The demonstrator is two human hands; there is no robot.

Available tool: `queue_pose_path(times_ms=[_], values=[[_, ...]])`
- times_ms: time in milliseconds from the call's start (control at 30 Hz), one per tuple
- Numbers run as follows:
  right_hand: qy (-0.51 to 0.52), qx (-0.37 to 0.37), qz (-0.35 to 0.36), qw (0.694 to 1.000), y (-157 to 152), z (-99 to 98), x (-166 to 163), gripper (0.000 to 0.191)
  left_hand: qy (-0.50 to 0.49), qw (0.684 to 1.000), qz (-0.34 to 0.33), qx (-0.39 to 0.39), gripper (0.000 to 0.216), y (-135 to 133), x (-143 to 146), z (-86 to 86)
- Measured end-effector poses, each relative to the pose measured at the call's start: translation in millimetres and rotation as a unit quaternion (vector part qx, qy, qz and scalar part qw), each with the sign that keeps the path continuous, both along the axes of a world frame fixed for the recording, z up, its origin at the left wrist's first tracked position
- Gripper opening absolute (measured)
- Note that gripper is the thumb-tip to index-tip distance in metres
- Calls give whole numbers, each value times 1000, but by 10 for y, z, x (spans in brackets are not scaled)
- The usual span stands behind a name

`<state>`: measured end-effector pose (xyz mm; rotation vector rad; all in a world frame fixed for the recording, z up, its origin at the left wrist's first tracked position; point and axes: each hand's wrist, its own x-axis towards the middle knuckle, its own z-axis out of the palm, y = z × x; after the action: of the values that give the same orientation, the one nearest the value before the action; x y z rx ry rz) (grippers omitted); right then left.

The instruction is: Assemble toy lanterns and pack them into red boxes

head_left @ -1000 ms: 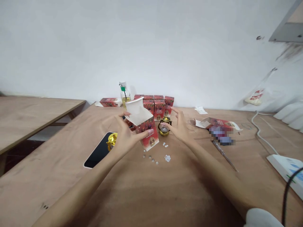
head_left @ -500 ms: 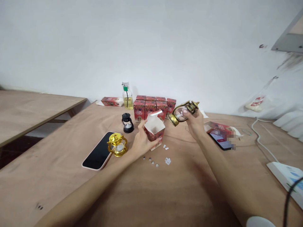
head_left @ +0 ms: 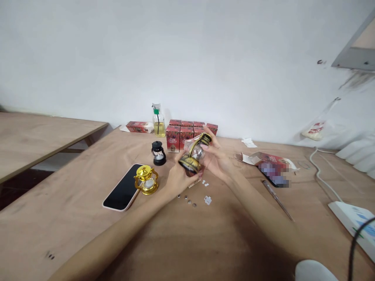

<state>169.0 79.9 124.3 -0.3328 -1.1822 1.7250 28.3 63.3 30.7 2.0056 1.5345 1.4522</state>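
Observation:
My right hand (head_left: 218,162) grips a small bronze-coloured lantern (head_left: 194,154), tilted with its base toward the lower left. Behind and below the lantern, my left hand (head_left: 179,177) is closed around an open red box (head_left: 195,182), most of which the lantern and fingers hide. Left of my left hand stands a gold lantern (head_left: 146,180), partly over the edge of a phone (head_left: 123,189). A black lantern (head_left: 158,153) stands farther back. Several small button cells (head_left: 189,201) and white paper scraps (head_left: 208,200) lie on the table just below the box.
Several red boxes (head_left: 173,138) stand against the wall beside a pump bottle (head_left: 159,127) of yellow liquid. A red box (head_left: 140,127) lies at back left. On the right are a flattened red box (head_left: 269,160), a second phone, a screwdriver (head_left: 275,197) and a power strip (head_left: 353,222).
My right hand has brought the bronze lantern leftward and down, in front of the box's opening. The left hand stays on the box. The screwdriver at right has come into view from behind my forearm.

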Motion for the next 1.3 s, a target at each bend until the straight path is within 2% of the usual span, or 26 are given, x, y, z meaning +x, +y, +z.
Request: queue_pose_path(times_ms=[100,200,300,433,633,767,900,1000,1100,1200,1300], values=[[35,-26,-53,998,124,-50,5,58,-12,1000,21,-20,90,-9,18,5],[58,-52,-109,991,210,-89,-6,57,-27,999,9,-25,90,4,27,-4],[88,-56,-165,981,270,-108,-43,47,-26,999,6,-25,89,6,36,-9],[98,-8,-244,965,304,-121,-134,26,-5,1000,12,-25,88,-11,65,-9],[13,76,-328,941,365,-192,-238,41,27,999,23,-12,90,-16,89,-29],[-58,138,-281,948,443,-205,-162,54,6,1000,8,-9,88,-14,52,-30],[-116,131,-169,970,443,-138,9,59,7,1000,1,-19,83,-20,23,-12],[-144,144,-110,973,398,-54,138,57,6,1000,-7,-14,82,-14,15,5],[-190,212,-85,955,369,45,236,53,-4,1000,-17,-15,85,-1,9,15],[-260,285,-69,920,353,147,294,49,-11,999,-24,-24,88,10,6,24],[-312,312,-86,893,316,211,306,50,-8,999,-23,-25,88,12,4,34]])
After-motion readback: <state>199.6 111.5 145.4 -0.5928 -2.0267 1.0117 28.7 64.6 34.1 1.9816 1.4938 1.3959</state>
